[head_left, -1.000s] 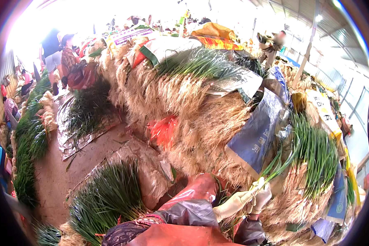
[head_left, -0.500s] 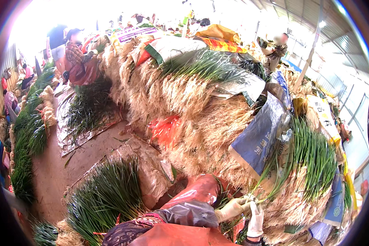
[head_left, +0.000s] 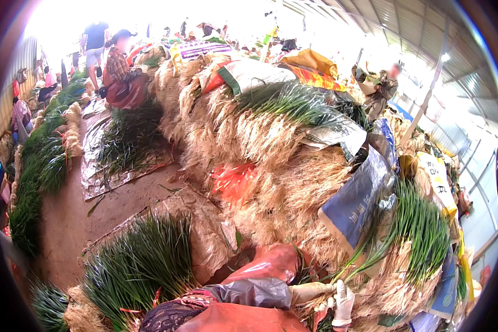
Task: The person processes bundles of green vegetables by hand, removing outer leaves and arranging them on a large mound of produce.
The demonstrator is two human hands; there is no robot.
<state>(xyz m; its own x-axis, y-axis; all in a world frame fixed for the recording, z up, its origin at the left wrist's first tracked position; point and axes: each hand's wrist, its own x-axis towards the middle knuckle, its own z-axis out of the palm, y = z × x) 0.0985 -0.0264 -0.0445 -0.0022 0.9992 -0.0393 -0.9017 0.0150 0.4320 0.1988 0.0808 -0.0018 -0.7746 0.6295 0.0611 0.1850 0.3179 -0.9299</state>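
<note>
Both my hands wear pale gloves and meet low in the picture, right of centre. My left hand [head_left: 309, 292] reaches in from the left under a grey sleeve, its fingers closed round the lower part of a few green onion stalks [head_left: 365, 267]. My right hand [head_left: 345, 305] comes from the lower edge and pinches the same stalks just beside it. Their leaves point up and right, over a pile of green onions [head_left: 420, 227] with pale roots. Some fingertips are hidden where the hands overlap.
A blue printed sack [head_left: 353, 207] lies on the tall heap of pale roots [head_left: 299, 171] ahead. Red plastic strips [head_left: 233, 182] rest on it. Dark green bundles [head_left: 141, 263] stand at my left. A person in a checked shirt [head_left: 118, 66] sits farther back; another person [head_left: 377, 88] is at the back right.
The view has shifted slightly, so the scene sits a little farther right. My hands are lower in the picture, still on the stalks. The person at the far left back shows more fully.
</note>
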